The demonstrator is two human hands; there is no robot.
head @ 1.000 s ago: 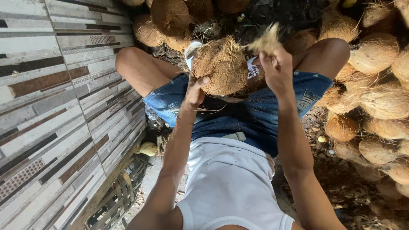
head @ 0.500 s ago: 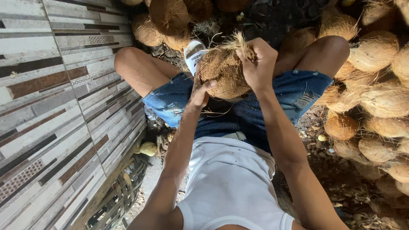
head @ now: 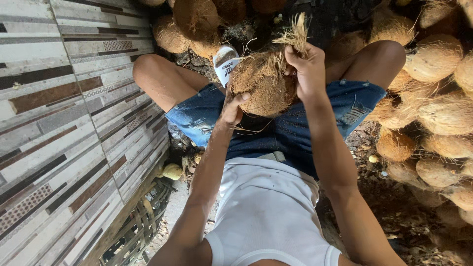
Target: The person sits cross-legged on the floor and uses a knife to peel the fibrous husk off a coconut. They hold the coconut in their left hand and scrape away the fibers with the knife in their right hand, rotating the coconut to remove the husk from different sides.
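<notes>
A: Striped tiled wall point(head: 64, 113) at left, heaped husked coconuts point(head: 438, 113) at right; a seated person works between.

B: The left hand point(head: 231, 109) cups the coconut point(head: 263, 86) from below, over the lap; the right hand point(head: 308, 69) is clenched on a husk strip point(head: 295, 32).

A: The risk?

B: Fibre tearing suddenly, jolting the nut loose.
</notes>
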